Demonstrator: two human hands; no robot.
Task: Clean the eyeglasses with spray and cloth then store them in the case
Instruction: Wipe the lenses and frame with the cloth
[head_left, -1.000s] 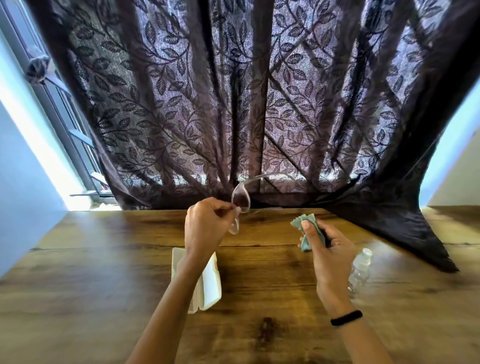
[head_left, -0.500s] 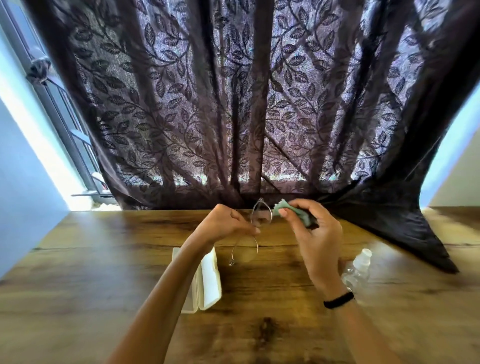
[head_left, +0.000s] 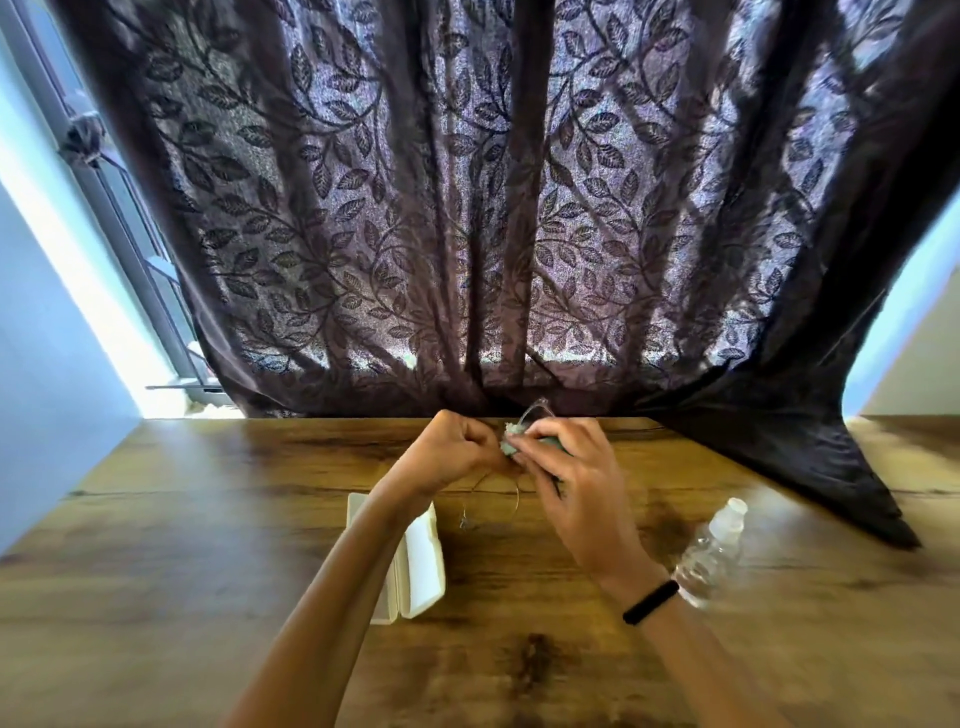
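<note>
the left hand (head_left: 457, 447) pinches the eyeglasses (head_left: 535, 411) at the frame, fingers curled tight. the right hand (head_left: 576, 483) grips a pale green cloth (head_left: 511, 442) and presses it around one lens. the glasses are held in the air over the far edge of the wooden table (head_left: 208, 519). their lens end is up and their two thin arms hang down and toward the person. a white case (head_left: 423, 561) lies open on the table under the left forearm, its long side running away from the person. a clear spray bottle (head_left: 711, 551) sits to the right of the right wrist, cap end farther away; it is blurred, so no label can be read. a black band (head_left: 650, 601) circles the right wrist. a dark leaf-patterned curtain (head_left: 467, 208) hangs behind.
</note>
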